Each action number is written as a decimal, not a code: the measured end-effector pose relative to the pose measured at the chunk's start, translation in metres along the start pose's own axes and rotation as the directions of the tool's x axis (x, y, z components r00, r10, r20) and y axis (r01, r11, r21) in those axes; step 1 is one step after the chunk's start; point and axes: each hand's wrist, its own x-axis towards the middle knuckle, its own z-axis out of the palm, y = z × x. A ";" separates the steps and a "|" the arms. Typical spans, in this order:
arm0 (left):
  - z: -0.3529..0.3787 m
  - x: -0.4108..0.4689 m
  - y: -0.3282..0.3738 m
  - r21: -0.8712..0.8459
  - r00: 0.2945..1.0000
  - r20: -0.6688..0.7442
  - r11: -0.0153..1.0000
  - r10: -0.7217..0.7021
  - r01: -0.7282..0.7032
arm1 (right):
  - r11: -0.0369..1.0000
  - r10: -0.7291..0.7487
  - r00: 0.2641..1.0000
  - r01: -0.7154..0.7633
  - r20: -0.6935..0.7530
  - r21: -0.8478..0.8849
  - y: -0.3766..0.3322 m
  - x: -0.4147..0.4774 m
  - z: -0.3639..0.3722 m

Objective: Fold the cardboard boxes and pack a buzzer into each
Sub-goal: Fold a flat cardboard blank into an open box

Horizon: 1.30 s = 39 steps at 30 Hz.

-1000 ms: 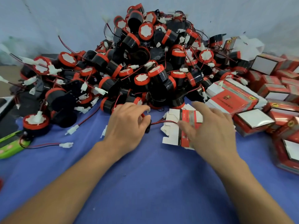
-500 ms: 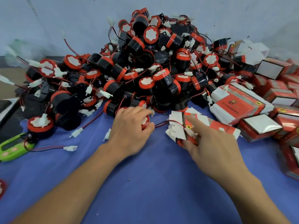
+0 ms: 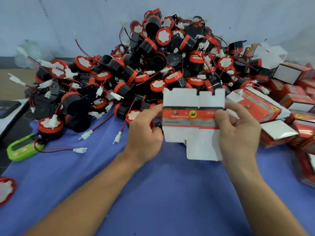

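Lifted since the earlier frame, the box blank [image 3: 192, 116] is now off the desk [image 3: 153, 184], in front of the buzzer pile [image 3: 153, 65]. My left hand [image 3: 144, 128] pinches its left edge; my right hand [image 3: 238, 133] grips its right edge. Uneven pressure may crease panels off the score lines.

The flat cardboard box [image 3: 192, 101] is of thin card. Its flaps are plain white and matt, and its printed red and grey band has a light gloss. The buzzers [image 3: 150, 46] in the pile have black plastic bodies, smooth and a little shiny, with red plastic rims and matt white faces. Their thin wires [image 3: 58, 149] have red and black plastic covering and end in white plastic plugs [image 3: 80, 150]. The blue cloth [image 3: 153, 193] is matt and finely woven. The folded boxes [image 3: 279, 132] are glossy red card. The green plastic device [image 3: 22, 149] is smooth and shiny.
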 end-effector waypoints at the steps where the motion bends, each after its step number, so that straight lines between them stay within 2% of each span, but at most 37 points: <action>1: 0.000 -0.002 0.005 -0.194 0.996 0.033 0.977 -0.082 0.087 | 0.996 0.086 0.996 -0.086 0.028 -0.020 0.006 0.002 -0.001; 3: 0.000 -0.001 0.011 -0.424 0.984 0.054 0.888 -0.169 0.176 | 0.971 0.236 0.967 -0.234 0.097 -0.041 0.018 0.001 -0.001; 5: 0.000 0.000 0.013 -0.468 0.982 0.050 0.865 -0.182 0.184 | 0.960 0.276 0.950 -0.264 0.146 -0.091 0.025 -0.002 0.001; 8: -0.002 0.002 0.017 -0.497 0.970 0.031 0.839 -0.239 0.223 | 0.975 0.176 0.967 -0.145 0.185 -0.169 0.027 -0.006 0.003; 12: -0.005 0.006 0.020 -0.583 0.934 0.014 0.756 -0.356 0.297 | 0.961 0.037 0.989 0.004 0.144 -0.275 0.024 -0.011 0.008; 18: -0.023 0.028 0.038 -0.574 0.932 -0.041 0.772 -0.360 0.273 | 0.925 -0.151 0.967 0.212 0.207 -0.315 0.010 -0.022 0.012; 21: -0.037 0.040 0.050 -0.601 0.948 -0.049 0.767 -0.313 0.222 | 0.903 -0.217 0.962 0.262 0.166 -0.339 0.008 -0.022 0.011; 24: -0.046 0.046 0.055 -0.593 0.977 -0.097 0.800 -0.188 0.095 | 0.889 -0.246 0.966 0.258 0.079 -0.378 0.012 -0.022 0.009; 26: -0.045 0.045 0.053 -0.481 0.990 -0.138 0.876 -0.028 -0.042 | 0.895 -0.240 0.965 0.261 0.104 -0.361 0.016 -0.023 0.009; 28: -0.033 0.037 0.049 -0.400 0.992 -0.084 0.909 0.090 -0.116 | 0.923 -0.205 0.960 0.254 0.189 -0.289 0.016 -0.027 0.013; 31: -0.008 0.015 0.044 -0.449 0.993 0.117 0.892 -0.002 0.054 | 0.948 -0.178 0.940 0.244 0.292 -0.206 0.017 -0.028 0.019; 34: 0.003 0.003 0.038 -0.512 0.957 0.262 0.824 -0.121 0.245 | 0.967 -0.112 0.945 0.174 0.308 -0.184 0.022 -0.025 0.017; 39: 0.002 0.006 0.031 -0.452 0.963 0.206 0.856 -0.173 0.250 | 0.958 -0.101 0.954 0.170 0.282 -0.232 0.018 -0.026 0.016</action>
